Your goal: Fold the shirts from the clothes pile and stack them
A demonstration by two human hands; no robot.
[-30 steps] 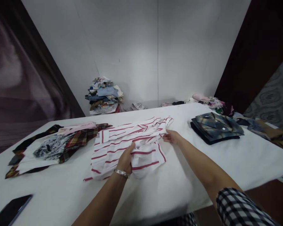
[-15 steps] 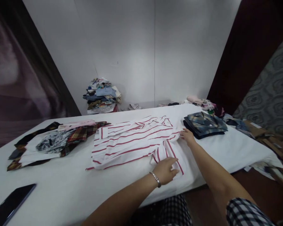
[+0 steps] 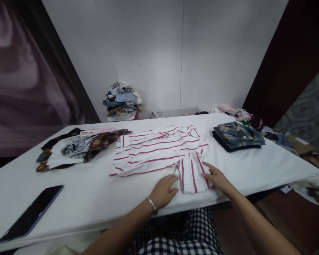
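Observation:
A white shirt with dark red stripes lies spread on the white-covered table, its collar end toward the right. One sleeve points at me, laid out near the front edge. At that sleeve's right edge is my right hand, thumb and fingers apart, fingertips touching the cloth. My left hand rests beside the sleeve's left edge, thumb spread from the fingers and nothing in it. The other sleeve is folded across the far side of the shirt.
Folded dark plaid garments lie at the right. Several loose garments are heaped on the left, with a phone in front of them. A tall clothes pile stands by the wall, and more clothes lie at the back right.
My right hand has moved from the shoulder area down to the sleeve's right edge. My left hand has shifted off the sleeve to its left side. The sleeve now lies flatter and straighter.

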